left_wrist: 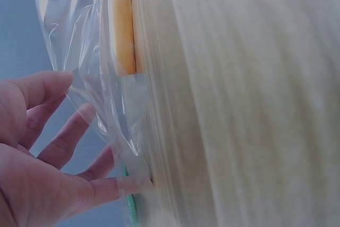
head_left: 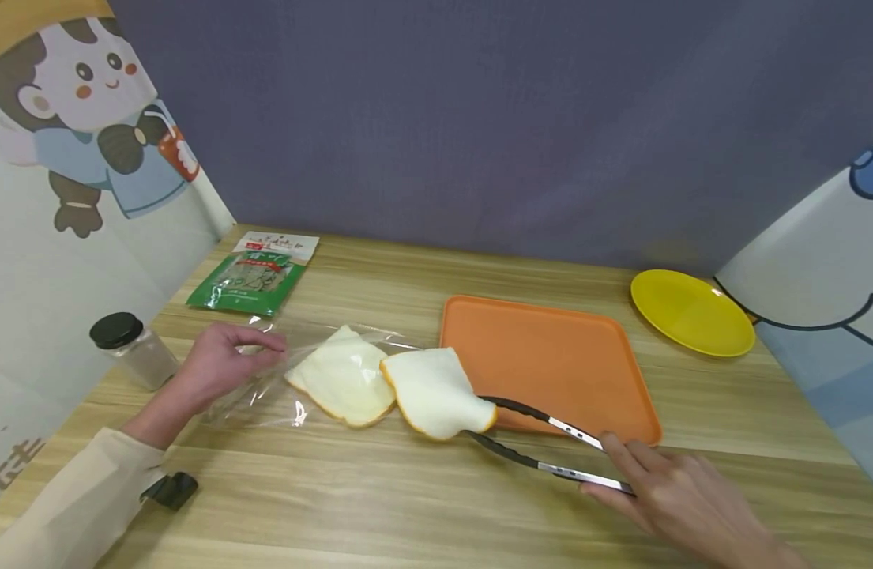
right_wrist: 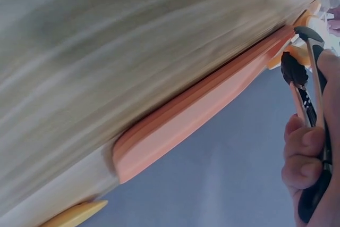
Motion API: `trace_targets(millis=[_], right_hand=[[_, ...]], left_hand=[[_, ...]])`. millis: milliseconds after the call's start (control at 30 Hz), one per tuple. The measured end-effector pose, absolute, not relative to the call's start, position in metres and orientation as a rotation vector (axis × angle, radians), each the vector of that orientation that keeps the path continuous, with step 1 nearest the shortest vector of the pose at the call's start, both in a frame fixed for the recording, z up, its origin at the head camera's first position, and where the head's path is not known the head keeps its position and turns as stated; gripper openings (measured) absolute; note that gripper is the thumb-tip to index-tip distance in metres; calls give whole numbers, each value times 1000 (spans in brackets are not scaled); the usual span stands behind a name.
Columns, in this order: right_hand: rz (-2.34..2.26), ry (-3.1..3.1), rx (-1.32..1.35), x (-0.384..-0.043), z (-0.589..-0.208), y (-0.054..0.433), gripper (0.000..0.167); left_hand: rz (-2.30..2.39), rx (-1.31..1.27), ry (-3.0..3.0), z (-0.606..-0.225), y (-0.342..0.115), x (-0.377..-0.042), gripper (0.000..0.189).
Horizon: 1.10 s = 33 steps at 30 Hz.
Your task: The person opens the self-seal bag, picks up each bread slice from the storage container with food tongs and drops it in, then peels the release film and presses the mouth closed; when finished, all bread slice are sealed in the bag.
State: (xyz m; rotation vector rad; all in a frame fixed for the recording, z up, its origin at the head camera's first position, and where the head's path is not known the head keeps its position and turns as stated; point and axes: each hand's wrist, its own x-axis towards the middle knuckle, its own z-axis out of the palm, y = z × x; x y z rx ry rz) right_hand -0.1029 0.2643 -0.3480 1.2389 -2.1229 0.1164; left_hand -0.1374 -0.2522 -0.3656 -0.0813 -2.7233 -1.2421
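Observation:
My left hand (head_left: 233,362) pinches the edge of a clear plastic bag (left_wrist: 79,30) between thumb and forefinger, the other fingers spread. Inside the bag lies a white bread slice (head_left: 345,378) with an orange-brown crust. A second bread slice (head_left: 432,391) is at the bag's right end, over the left edge of an orange tray (head_left: 543,356). My right hand (head_left: 681,494) grips metal tongs (head_left: 585,476) with black tips, which are around this slice's right corner. In the right wrist view the fingers (right_wrist: 303,158) wrap the tongs' handles.
A green and white food packet (head_left: 254,273) lies at the back left. Beside my left forearm stands a clear jar (head_left: 143,356) with a black lid. A yellow plate (head_left: 692,312) sits at the back right. A dark blue-grey partition (head_left: 436,118) rises behind the wooden table (head_left: 336,506).

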Motion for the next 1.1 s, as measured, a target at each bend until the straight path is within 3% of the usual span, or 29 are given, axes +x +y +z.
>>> trace_targets(millis=[333,700,1100], right_hand=[[111,-2105,1309,-115,-343,250,54],[122,-2105,1422,-147,-359,270,59],[96,-2049,1439,-160,-350,272,58]], left_hand=[[-1279,-85,-2724,-365,-252,-137,14],[-1259,-99,-2734,-365,-251,-137,13],[-1281,-100,-2768,-366,-254,-138,13]])
